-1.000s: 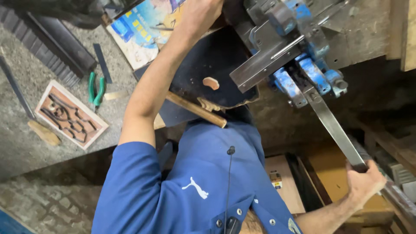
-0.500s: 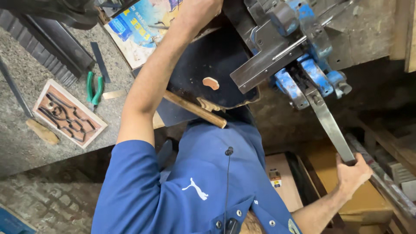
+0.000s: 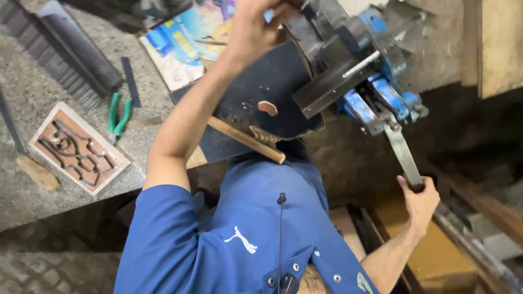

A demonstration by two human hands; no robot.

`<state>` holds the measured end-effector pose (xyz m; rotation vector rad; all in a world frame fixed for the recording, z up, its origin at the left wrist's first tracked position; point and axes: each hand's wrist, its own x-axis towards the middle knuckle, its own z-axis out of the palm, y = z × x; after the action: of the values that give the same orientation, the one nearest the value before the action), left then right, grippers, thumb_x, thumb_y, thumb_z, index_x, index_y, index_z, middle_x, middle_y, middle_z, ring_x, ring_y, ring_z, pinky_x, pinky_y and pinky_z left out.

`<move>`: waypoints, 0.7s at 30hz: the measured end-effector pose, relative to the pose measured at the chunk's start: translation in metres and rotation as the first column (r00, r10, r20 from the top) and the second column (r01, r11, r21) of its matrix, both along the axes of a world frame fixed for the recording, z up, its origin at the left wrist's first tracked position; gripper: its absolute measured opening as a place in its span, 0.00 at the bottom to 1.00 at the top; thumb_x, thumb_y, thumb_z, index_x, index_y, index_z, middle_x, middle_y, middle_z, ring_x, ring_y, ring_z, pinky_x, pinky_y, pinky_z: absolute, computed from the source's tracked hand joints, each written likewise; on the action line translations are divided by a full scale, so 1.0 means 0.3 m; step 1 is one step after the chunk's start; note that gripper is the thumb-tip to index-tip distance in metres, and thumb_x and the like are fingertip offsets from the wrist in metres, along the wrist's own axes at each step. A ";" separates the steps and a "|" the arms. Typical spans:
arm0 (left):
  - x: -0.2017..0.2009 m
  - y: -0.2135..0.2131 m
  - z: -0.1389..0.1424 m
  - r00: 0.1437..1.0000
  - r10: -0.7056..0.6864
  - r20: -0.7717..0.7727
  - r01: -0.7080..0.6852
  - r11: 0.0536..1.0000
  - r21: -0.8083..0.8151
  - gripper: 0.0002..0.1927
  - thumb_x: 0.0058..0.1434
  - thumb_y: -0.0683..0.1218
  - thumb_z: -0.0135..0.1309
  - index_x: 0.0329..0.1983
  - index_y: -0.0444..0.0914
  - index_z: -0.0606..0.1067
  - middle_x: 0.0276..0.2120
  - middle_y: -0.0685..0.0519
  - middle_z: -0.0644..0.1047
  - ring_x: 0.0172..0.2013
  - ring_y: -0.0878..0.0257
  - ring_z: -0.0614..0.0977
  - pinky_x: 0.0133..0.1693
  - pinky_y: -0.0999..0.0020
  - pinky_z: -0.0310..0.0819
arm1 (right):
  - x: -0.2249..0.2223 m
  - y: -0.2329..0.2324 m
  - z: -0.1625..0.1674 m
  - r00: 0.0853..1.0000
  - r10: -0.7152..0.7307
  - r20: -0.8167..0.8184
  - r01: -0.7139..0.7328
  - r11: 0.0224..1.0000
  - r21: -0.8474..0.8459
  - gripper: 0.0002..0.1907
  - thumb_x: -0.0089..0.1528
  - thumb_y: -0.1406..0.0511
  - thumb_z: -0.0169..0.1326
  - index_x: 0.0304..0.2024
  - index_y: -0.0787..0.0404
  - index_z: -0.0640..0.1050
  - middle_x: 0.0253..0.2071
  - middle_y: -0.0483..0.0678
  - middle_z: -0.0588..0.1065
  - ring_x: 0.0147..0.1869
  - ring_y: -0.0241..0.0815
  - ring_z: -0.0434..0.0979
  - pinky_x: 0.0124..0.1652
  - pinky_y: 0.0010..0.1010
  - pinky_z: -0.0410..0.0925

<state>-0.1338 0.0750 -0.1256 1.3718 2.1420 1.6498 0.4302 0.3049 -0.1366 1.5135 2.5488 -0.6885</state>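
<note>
On the speckled stone bench (image 3: 49, 98), a blue vise (image 3: 376, 81) stands clamped.

My right hand (image 3: 419, 201) grips the vise's bare grey metal handle (image 3: 404, 153) — dull, worn — below the chipped blue-painted metal vise (image 3: 376, 81), left hand (image 3: 253, 27) by matt dark sheet (image 3: 256, 87) on rough speckled stone bench (image 3: 32, 98), wooden stick (image 3: 245, 140) smooth, green-plastic-handled pliers (image 3: 117, 117).

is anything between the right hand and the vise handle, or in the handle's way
Nothing visible. The right hand already grips the lower end of the flat metal handle of the blue vise. The space around the handle beside the bench looks open, though it is dim and hard to read.
</note>
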 end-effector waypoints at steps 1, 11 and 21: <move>0.027 -0.007 0.047 0.977 -0.065 0.204 0.055 0.997 0.053 0.12 0.69 0.31 0.56 0.53 0.35 0.76 0.43 0.51 0.82 0.44 0.62 0.88 0.47 0.68 0.82 | -0.073 0.011 0.014 0.999 0.019 -0.049 -0.018 1.000 0.016 0.27 0.58 0.57 0.76 0.51 0.66 0.79 0.39 0.58 0.79 0.41 0.51 0.79 0.44 0.43 0.71; 0.302 -0.092 0.244 0.537 -0.392 0.747 -0.051 0.868 0.493 0.23 0.73 0.36 0.54 0.68 0.43 0.64 0.47 0.54 0.76 0.49 0.63 0.83 0.54 0.66 0.81 | -0.921 -0.288 0.168 0.596 0.628 -0.500 -0.645 0.746 0.167 0.17 0.63 0.67 0.64 0.55 0.62 0.78 0.46 0.53 0.78 0.44 0.53 0.80 0.43 0.41 0.73; 0.380 -0.202 0.174 0.459 -0.373 0.806 -0.333 0.769 0.546 0.17 0.77 0.45 0.52 0.65 0.36 0.69 0.49 0.48 0.77 0.53 0.58 0.82 0.62 0.55 0.79 | -1.169 -0.237 0.056 0.658 0.479 -0.582 -0.607 0.794 -0.031 0.13 0.68 0.69 0.60 0.55 0.65 0.79 0.45 0.53 0.73 0.40 0.47 0.77 0.40 0.34 0.72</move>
<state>-0.0199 0.0144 -0.0733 0.2688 0.9034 2.4320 0.0795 0.2338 -0.1197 0.4199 2.9401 -1.3966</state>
